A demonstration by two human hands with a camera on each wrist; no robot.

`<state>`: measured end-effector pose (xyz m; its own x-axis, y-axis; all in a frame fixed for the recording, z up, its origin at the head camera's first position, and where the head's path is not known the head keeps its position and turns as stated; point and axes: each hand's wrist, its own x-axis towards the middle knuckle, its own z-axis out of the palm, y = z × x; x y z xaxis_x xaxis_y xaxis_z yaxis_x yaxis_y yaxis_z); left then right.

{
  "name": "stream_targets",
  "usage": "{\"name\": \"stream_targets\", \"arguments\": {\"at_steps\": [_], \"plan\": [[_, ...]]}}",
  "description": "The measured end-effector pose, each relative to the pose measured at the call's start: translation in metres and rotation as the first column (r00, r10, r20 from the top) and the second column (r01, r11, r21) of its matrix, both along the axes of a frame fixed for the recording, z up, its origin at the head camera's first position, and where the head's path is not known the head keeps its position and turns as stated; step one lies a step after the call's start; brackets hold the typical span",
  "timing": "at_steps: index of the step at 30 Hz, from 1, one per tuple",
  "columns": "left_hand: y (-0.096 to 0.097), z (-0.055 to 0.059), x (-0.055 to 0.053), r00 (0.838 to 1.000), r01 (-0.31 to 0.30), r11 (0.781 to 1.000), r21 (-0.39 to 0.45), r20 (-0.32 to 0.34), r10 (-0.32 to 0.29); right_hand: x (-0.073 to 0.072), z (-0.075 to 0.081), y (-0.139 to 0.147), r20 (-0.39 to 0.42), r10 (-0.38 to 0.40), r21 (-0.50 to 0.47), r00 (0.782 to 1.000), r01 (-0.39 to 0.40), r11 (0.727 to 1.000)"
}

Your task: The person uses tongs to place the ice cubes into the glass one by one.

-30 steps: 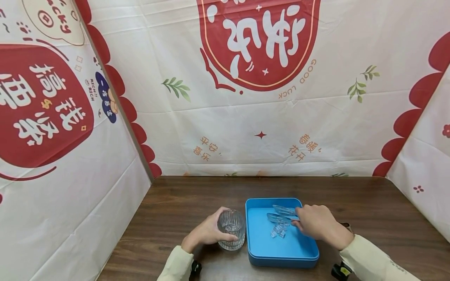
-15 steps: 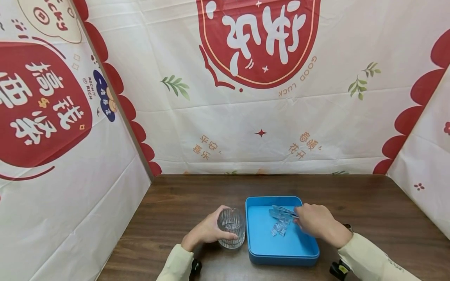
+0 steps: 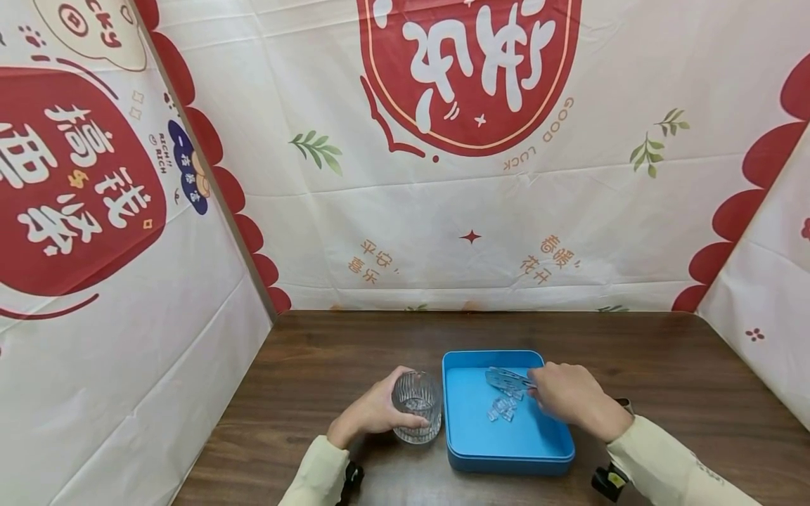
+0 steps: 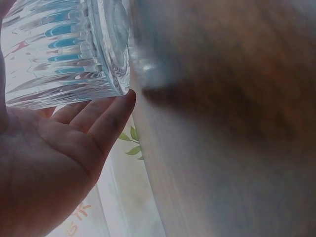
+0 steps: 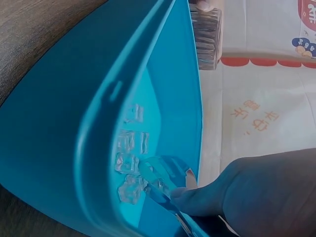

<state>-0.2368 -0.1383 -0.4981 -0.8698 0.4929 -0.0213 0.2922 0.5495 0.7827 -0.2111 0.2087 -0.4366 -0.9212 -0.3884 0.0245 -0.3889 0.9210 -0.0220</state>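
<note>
My left hand holds a clear ribbed glass with fingers and thumb around its side. The left wrist view shows that hand under the glass, near its thick base. My right hand grips clear tongs, whose tips reach down among clear ice cubes in a blue tray. Seen from the right wrist, the thumb presses on the tongs, and the tips lie against several cubes. The rest of the right hand's fingers are hidden there.
The glass stands just left of the blue tray on a dark wooden table. A white printed cloth rises behind the table, with more cloth along the left side. Wrist cameras sit under both cream sleeves.
The tongs' arms, spread apart a second ago, have come together at the cubes. The left hand and the glass have stayed in place.
</note>
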Motion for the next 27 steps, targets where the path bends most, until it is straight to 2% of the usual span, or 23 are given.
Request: {"name": "stream_targets", "arguments": {"at_steps": [15, 27], "plan": [[0.0002, 0.0018, -0.0015, 1.0, -0.005, 1.0, -0.012, -0.006, 0.005, -0.0037, 0.0043, 0.0033, -0.013, -0.001, 0.01, 1.0, 0.001, 1.0], [-0.0001, 0.0009, 0.0005, 1.0, 0.001, 1.0, -0.002, 0.007, -0.001, -0.0031, -0.0012, -0.0025, -0.002, 0.003, -0.02, 1.0, -0.003, 1.0]]}}
